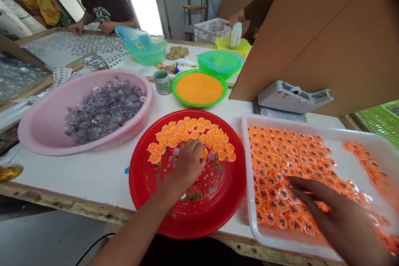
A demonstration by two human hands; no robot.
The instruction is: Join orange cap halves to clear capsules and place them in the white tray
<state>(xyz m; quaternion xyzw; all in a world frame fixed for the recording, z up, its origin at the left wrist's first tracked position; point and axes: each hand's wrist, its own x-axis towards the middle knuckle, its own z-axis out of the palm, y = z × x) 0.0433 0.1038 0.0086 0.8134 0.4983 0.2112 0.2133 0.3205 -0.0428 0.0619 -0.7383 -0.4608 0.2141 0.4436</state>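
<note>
My left hand is over the red tray, its fingers curled down among small round orange cups with yellow-orange filling. One orange cup shows at its thumb and index finger, and the hand appears closed on it; the fingertips are partly hidden. My right hand hovers above the white plastic tray, thumb and fingers apart, with nothing seen between them. Below it lie packed rows of orange cups with dark printing and shiny clear tops.
A pink basin holds clear domed pieces. Behind the red tray are a green bowl of orange granules and a mug. A tape dispenser stands by a cardboard panel. Two other people are across the table.
</note>
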